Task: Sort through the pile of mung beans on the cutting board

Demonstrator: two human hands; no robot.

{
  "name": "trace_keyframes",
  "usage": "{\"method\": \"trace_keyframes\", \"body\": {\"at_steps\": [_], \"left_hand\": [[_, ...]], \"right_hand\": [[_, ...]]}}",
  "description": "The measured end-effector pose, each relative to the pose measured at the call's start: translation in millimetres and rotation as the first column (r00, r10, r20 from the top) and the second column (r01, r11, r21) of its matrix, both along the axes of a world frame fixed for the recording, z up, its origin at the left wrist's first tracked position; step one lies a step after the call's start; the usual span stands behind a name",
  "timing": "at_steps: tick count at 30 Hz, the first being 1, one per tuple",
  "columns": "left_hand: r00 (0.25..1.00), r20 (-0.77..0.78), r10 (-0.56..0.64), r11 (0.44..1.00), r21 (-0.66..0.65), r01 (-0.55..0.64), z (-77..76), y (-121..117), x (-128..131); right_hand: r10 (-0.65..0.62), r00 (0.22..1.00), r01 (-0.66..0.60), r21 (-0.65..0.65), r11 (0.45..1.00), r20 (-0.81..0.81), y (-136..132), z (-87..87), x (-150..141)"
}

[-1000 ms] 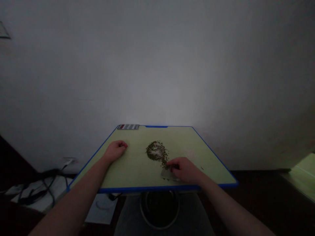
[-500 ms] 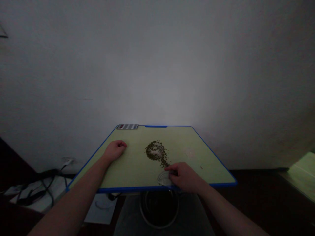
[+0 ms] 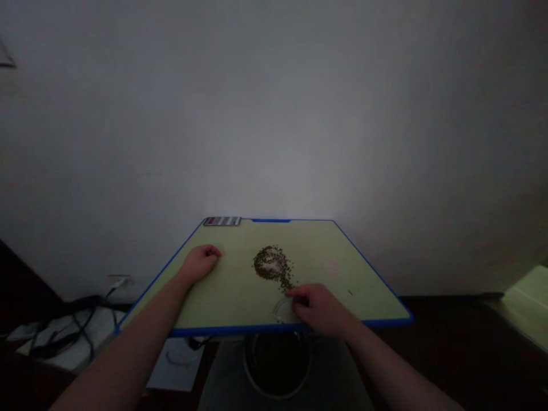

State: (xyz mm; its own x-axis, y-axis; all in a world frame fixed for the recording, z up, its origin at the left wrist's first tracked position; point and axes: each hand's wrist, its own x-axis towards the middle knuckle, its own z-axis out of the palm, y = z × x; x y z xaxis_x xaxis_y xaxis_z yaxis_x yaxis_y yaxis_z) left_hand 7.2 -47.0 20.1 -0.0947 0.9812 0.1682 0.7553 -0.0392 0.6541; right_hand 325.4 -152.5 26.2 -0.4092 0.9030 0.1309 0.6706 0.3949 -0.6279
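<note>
Small dark green beans or seeds (image 3: 262,269) lie in a loose pile with a pale patch in the middle, and a narrow trail runs toward me. At that trail's near end is my right hand (image 3: 321,308), its index finger stretched out to the nearest seeds and the thumb apart below it. Beside this hand lies a clear, round-edged plastic piece (image 3: 282,311), partly covered by the hand. My left hand (image 3: 200,262) rests on the left of the board with its fingers curled, holding nothing I can see. Below the board's near edge is a round metal pot (image 3: 278,394), dark inside.
The pale yellow-green tabletop (image 3: 231,302) has a blue rim. A phone (image 3: 222,221) lies at its far left corner, and a small dark sliver (image 3: 350,292) on the right. A wall (image 3: 274,114) stands behind. Black cables (image 3: 81,331) lie at the lower left.
The index finger and thumb of my right hand have shifted very slightly. My left hand and the pile look the same.
</note>
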Motion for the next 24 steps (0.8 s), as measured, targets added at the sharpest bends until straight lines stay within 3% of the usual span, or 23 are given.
{"method": "trace_keyframes", "body": {"at_steps": [9,13,17,21,24], "left_hand": [[1.0,0.016,0.013,1.0,0.005,-0.013,1.6,-2,2],[1.0,0.019,0.005,1.0,0.001,-0.005,0.8,-2,1],[1.0,-0.003,0.0,1.0,0.004,0.0,1.4,-2,1],[1.0,0.005,0.001,1.0,0.0,-0.001,3.1,-3,2],[1.0,0.005,0.009,1.0,0.0,-0.009,4.1,-4,3]], "right_hand": [[0.037,0.998,-0.04,-0.066,0.997,-0.047,-3,2.2,6],[-0.058,0.995,0.05,-0.091,0.995,-0.084,4,6.0,22],[-0.184,0.977,0.183,-0.022,0.983,-0.104,16,7.1,48],[-0.313,0.941,0.32,0.044,0.946,-0.13,24,-0.1,67],[-0.319,0.936,0.325,0.018,0.946,-0.146,22,-7.2,68]]}}
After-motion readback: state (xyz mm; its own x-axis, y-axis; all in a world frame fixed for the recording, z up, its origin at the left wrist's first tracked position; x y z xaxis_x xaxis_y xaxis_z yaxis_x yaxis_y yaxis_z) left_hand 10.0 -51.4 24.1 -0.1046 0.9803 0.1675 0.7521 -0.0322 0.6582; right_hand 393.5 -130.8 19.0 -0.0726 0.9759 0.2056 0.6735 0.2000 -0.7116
